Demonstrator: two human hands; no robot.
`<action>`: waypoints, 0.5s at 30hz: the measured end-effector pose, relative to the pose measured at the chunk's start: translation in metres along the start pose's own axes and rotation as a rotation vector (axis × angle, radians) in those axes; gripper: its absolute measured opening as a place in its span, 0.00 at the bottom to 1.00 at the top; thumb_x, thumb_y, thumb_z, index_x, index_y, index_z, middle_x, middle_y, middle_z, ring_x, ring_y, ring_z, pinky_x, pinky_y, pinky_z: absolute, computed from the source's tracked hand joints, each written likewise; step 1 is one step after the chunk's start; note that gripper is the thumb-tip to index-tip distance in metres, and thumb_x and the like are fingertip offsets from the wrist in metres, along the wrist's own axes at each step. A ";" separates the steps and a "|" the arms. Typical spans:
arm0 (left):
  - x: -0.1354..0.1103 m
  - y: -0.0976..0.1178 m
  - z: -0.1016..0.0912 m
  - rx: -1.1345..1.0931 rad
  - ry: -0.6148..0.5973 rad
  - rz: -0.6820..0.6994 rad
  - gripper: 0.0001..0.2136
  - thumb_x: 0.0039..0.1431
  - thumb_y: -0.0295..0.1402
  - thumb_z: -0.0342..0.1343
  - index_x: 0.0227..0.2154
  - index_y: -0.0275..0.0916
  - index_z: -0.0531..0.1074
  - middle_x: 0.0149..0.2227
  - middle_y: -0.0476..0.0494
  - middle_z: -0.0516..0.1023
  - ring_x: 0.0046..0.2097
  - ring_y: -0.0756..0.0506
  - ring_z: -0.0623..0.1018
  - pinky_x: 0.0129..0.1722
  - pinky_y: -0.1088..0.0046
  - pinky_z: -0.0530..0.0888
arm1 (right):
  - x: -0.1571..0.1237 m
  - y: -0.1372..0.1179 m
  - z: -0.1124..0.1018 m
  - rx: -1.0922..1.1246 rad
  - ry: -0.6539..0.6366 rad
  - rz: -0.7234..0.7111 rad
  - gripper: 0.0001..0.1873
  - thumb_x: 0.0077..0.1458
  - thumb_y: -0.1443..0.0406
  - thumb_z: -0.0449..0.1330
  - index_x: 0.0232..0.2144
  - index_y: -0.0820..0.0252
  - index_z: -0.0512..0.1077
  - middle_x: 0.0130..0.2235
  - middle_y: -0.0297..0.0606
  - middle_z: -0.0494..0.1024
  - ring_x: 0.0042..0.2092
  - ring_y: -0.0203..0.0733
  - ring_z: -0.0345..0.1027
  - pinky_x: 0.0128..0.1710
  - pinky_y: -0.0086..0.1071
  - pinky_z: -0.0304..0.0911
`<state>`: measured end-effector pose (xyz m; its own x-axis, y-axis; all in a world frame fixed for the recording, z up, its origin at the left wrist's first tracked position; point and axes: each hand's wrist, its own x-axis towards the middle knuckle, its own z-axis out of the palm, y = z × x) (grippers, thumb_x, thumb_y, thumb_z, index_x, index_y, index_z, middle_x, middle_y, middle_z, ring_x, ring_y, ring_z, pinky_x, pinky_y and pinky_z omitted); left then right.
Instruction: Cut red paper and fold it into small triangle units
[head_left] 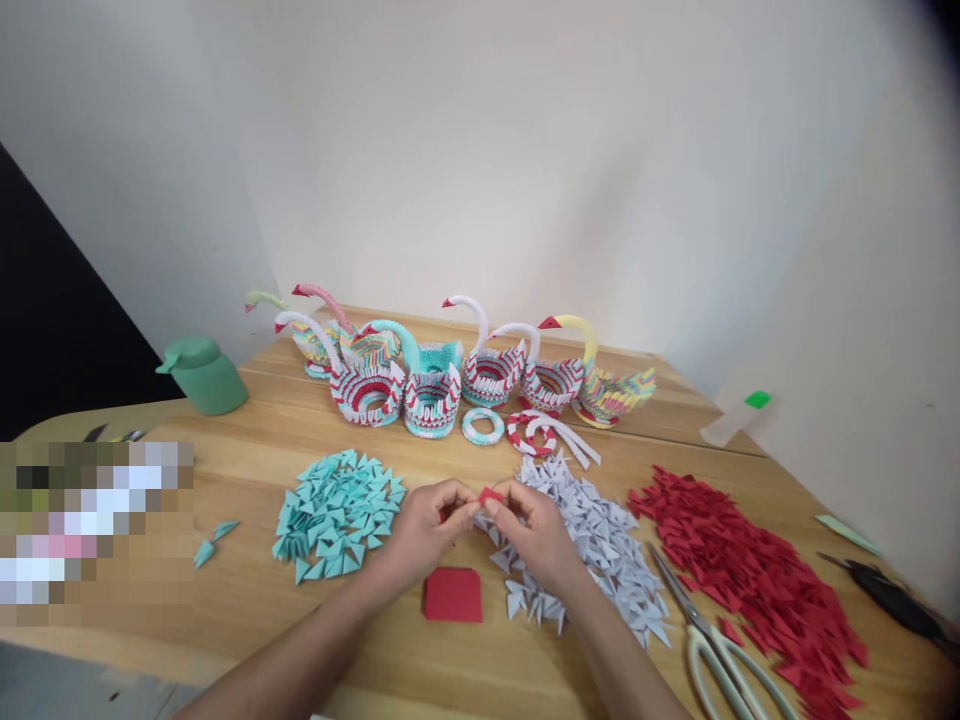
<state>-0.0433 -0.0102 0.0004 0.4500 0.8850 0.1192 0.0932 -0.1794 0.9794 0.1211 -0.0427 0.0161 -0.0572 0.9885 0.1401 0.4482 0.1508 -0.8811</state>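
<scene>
Between my two hands, above the middle of the table, is a small piece of red paper [490, 495]. My left hand [437, 520] pinches its left side with thumb and forefinger. On the other side, my right hand [531, 525] grips it the same way. Part of the paper is hidden behind the fingers. Just below lies a stack of red paper rectangles [453, 596] on the wood. A heap of turquoise folded paper triangles [337, 515] is left of my left hand, and a heap of white folded triangles [600, 540] spreads beside and under my right hand.
Several folded-paper swans [367, 392] stand along the back, with a white-and-turquoise paper ring [482, 427] before them. Red folded triangles [757, 580] and scissors [709, 635] lie at right. A green lidded container [210, 380] stands at left, near a blurred-out patch [90, 535].
</scene>
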 end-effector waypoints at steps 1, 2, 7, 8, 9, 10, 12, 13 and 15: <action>0.000 0.000 0.000 -0.013 -0.002 -0.007 0.10 0.55 0.37 0.53 0.25 0.35 0.68 0.21 0.52 0.66 0.23 0.53 0.64 0.21 0.80 0.64 | 0.000 0.000 0.000 0.016 0.003 0.006 0.12 0.55 0.59 0.55 0.25 0.60 0.68 0.22 0.28 0.64 0.26 0.34 0.55 0.26 0.26 0.52; 0.001 0.001 0.000 -0.034 -0.005 -0.017 0.10 0.54 0.38 0.53 0.25 0.35 0.68 0.21 0.52 0.66 0.23 0.53 0.64 0.21 0.80 0.64 | 0.000 0.000 0.001 0.046 0.007 0.017 0.12 0.55 0.58 0.55 0.25 0.60 0.68 0.22 0.28 0.64 0.25 0.33 0.55 0.25 0.26 0.52; 0.002 0.001 0.000 -0.138 -0.011 -0.071 0.12 0.53 0.40 0.52 0.24 0.36 0.65 0.19 0.53 0.64 0.21 0.54 0.62 0.19 0.80 0.65 | 0.002 0.001 0.001 0.212 0.024 0.070 0.15 0.55 0.55 0.55 0.25 0.60 0.67 0.21 0.28 0.65 0.24 0.34 0.58 0.25 0.27 0.55; 0.002 0.001 0.000 -0.141 -0.009 -0.073 0.12 0.53 0.40 0.52 0.24 0.36 0.65 0.19 0.53 0.63 0.21 0.54 0.62 0.19 0.80 0.65 | 0.002 0.001 0.001 0.218 0.023 0.067 0.16 0.56 0.55 0.55 0.25 0.60 0.67 0.21 0.28 0.65 0.24 0.34 0.59 0.26 0.27 0.55; 0.002 0.000 0.000 -0.138 -0.006 -0.071 0.12 0.53 0.41 0.53 0.24 0.36 0.65 0.19 0.53 0.63 0.21 0.54 0.62 0.19 0.81 0.65 | 0.002 0.002 0.001 0.213 0.022 0.063 0.16 0.56 0.54 0.54 0.24 0.60 0.67 0.21 0.28 0.66 0.24 0.34 0.59 0.26 0.27 0.55; 0.002 0.000 0.000 -0.132 -0.002 -0.068 0.12 0.53 0.41 0.53 0.24 0.36 0.65 0.20 0.53 0.63 0.21 0.54 0.62 0.19 0.81 0.65 | 0.002 0.002 0.001 0.199 0.021 0.058 0.16 0.56 0.54 0.54 0.24 0.60 0.67 0.21 0.29 0.66 0.24 0.34 0.59 0.25 0.26 0.55; 0.002 0.000 -0.001 -0.124 0.008 -0.068 0.12 0.54 0.40 0.53 0.25 0.36 0.66 0.20 0.53 0.63 0.21 0.54 0.63 0.19 0.81 0.65 | 0.002 0.002 0.002 0.165 0.022 0.057 0.16 0.56 0.55 0.54 0.24 0.60 0.67 0.21 0.29 0.65 0.24 0.33 0.58 0.25 0.26 0.53; 0.002 0.000 -0.001 -0.125 0.012 -0.071 0.12 0.54 0.41 0.53 0.25 0.36 0.66 0.20 0.53 0.64 0.22 0.54 0.63 0.19 0.81 0.65 | 0.001 0.002 0.003 0.152 0.021 0.058 0.16 0.56 0.55 0.54 0.25 0.60 0.67 0.21 0.29 0.65 0.24 0.34 0.57 0.24 0.27 0.53; 0.002 0.000 -0.001 -0.134 0.018 -0.074 0.12 0.54 0.41 0.53 0.25 0.36 0.66 0.20 0.53 0.65 0.22 0.54 0.64 0.20 0.81 0.65 | 0.000 0.002 0.003 0.145 0.015 0.056 0.16 0.57 0.55 0.54 0.25 0.60 0.68 0.21 0.30 0.66 0.24 0.34 0.58 0.25 0.27 0.54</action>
<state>-0.0431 -0.0085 0.0006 0.4304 0.9014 0.0479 0.0057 -0.0558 0.9984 0.1188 -0.0420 0.0133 -0.0218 0.9952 0.0951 0.3171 0.0971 -0.9434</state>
